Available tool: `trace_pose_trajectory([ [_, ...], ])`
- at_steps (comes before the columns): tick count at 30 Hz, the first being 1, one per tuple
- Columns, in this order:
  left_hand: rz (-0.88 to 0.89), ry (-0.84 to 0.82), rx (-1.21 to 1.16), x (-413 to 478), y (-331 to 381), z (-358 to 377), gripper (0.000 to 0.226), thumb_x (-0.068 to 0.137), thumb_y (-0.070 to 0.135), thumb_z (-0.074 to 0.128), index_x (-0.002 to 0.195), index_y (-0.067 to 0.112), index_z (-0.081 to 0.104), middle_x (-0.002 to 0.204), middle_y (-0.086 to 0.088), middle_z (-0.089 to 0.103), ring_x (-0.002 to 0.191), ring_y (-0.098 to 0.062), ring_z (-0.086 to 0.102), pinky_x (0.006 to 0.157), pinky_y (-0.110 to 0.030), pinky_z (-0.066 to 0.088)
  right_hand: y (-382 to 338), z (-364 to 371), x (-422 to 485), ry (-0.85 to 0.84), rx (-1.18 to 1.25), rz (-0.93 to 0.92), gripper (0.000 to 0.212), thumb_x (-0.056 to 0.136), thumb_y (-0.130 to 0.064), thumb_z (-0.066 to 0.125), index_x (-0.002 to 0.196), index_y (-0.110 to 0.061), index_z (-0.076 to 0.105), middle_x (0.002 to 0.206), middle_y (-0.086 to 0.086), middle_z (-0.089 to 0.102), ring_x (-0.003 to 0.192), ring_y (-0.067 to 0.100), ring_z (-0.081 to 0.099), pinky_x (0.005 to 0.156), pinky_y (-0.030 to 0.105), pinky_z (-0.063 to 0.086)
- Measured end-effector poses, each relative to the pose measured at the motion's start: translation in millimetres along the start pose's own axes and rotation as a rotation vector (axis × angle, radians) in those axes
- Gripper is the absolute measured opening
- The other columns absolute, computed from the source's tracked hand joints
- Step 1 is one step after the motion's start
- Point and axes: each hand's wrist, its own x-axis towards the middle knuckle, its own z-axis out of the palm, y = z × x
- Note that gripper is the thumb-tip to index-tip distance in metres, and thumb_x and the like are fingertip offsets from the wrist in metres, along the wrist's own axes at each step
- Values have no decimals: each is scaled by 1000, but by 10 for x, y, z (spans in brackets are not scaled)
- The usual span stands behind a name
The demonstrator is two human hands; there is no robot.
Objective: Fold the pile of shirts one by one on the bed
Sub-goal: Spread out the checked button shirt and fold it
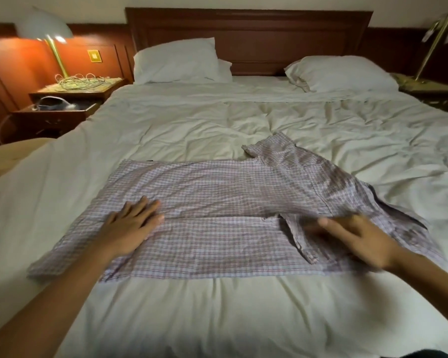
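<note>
The shirt (217, 202) is thin checked cloth, creased; the duvet (217, 125) matt, rumpled white cotton; the headboard (248, 29) dark polished wood; the lamp stem (57, 55) shiny brass.

Purple-checked cotton shirt (230, 202) lies sideways on white-duvet bed (217, 319). Left hand (130, 228) flat on its left end; right hand (354, 239) on its right end, over the near sleeve. Far sleeve lies beyond right fingers (329, 223). Two white pillows (176, 60) far beyond fingertips, against dark wooden headboard (248, 27). Wooden nightstand (70, 99) with brass lamp (49, 40) far left of left fingers (145, 208).
</note>
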Motion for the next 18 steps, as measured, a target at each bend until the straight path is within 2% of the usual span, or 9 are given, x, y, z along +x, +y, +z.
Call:
trace_pose_trajectory([
  [2,-49,-23,-11,244,37,-14,79,76,91,2,149,61,-8,162,22,-19,153,-26,-15,120,-59,-5,-3,58,362,58,-2,6,35,93,-74,33,121,-67,53,135,-38,50,131,-12,41,112,16,29],
  [4,-64,-32,-21,519,121,7,87,67,99,-1,146,64,-10,161,22,-22,150,-30,-22,116,-62,-12,25,239,818,-31,16,26,41,93,-68,31,134,-71,31,155,-29,27,148,-1,12,123,29,8],
  [6,-36,-12,8,802,203,55,92,61,103,-3,145,65,-12,159,23,-24,150,-25,-26,115,-60,-18,96,484,1335,-107,-67,42,52,93,-67,23,144,-65,10,163,-20,5,150,8,-11,122,41,-7],
  [9,20,42,20,1234,235,102,93,61,103,-1,145,64,-14,160,22,-24,150,-17,-24,117,-54,-18,190,818,2077,-137,-260,34,58,96,-65,17,148,-56,-8,163,-15,-15,149,14,-22,118,42,-15],
  [12,59,113,27,1615,190,93,100,60,105,3,148,60,-14,162,21,-21,151,-15,-20,119,-51,-15,299,980,2676,-67,-449,-24,70,92,-73,16,150,-51,-16,160,-10,-26,146,15,-30,116,41,-21],
  [14,103,164,24,1820,139,65,100,63,104,10,150,57,-12,163,20,-16,152,-15,-17,119,-51,-14,379,977,2983,16,-529,-113,81,85,-83,17,149,-50,-18,162,-7,-24,146,13,-31,117,40,-22],
  [15,132,192,19,1899,117,40,99,66,102,15,151,56,-10,165,19,-12,153,-15,-15,120,-51,-13,421,953,3111,45,-551,-162,85,82,-87,17,151,-49,-14,164,-7,-16,148,13,-26,117,40,-21],
  [16,164,230,12,1965,101,16,98,69,100,20,152,55,-5,166,18,-4,154,-16,-10,121,-52,-11,465,916,3223,54,-558,-194,89,79,-90,18,154,-47,-4,166,-6,-3,151,13,-17,118,39,-19],
  [18,240,358,11,2051,77,-39,95,70,97,27,153,51,19,159,10,28,151,-23,16,122,-54,2,545,825,3384,74,-573,-210,93,76,-91,25,150,-36,33,162,-2,24,150,16,13,120,41,-8],
])
